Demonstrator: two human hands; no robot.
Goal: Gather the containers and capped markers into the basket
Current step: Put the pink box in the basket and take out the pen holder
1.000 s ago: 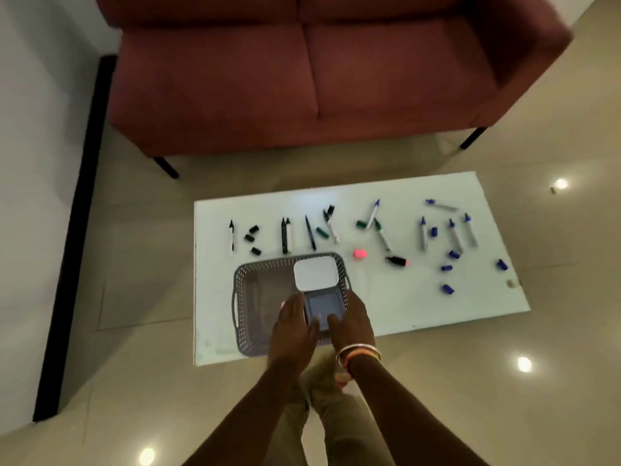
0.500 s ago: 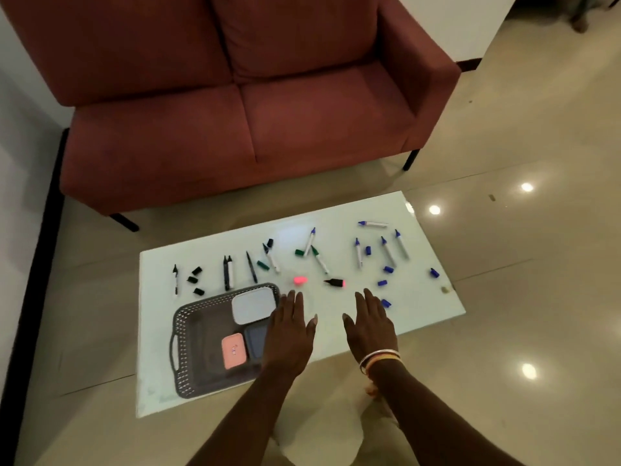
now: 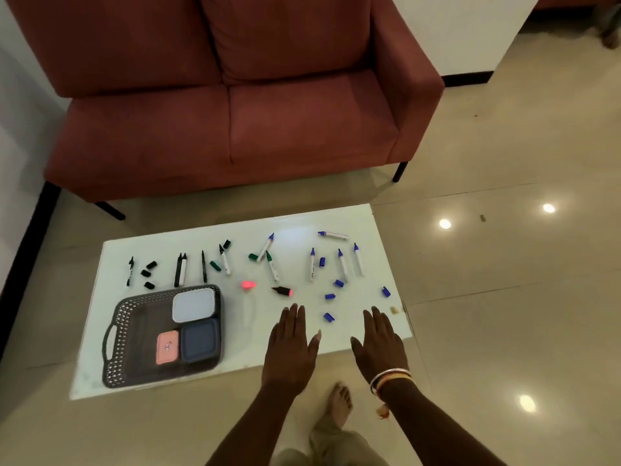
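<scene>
A dark perforated basket (image 3: 131, 334) sits at the front left of the low white table (image 3: 353, 220). Inside it lie a white lidded container (image 3: 194, 304), a dark blue container (image 3: 199, 340) and a small pink container (image 3: 167, 348). Several uncapped markers and loose caps are strewn along the table: black ones (image 3: 180, 274) at the left, green ones (image 3: 272, 270) in the middle, blue ones (image 3: 342, 264) at the right. A pink cap (image 3: 248, 285) and a pink-tipped marker (image 3: 283, 291) lie mid-table. My left hand (image 3: 291, 348) and my right hand (image 3: 379, 341) hover flat and empty over the table's front right.
A red two-seat sofa (image 3: 235, 105) stands just behind the table. Glossy beige floor tiles surround it, with open floor to the right. My bare foot (image 3: 339, 403) stands on the floor below the table's front edge. A white wall with black skirting runs along the left.
Both hands left the dark blue container in the basket and moved right, now spread over the table's front right. The view shifted right and the camera came nearer.
</scene>
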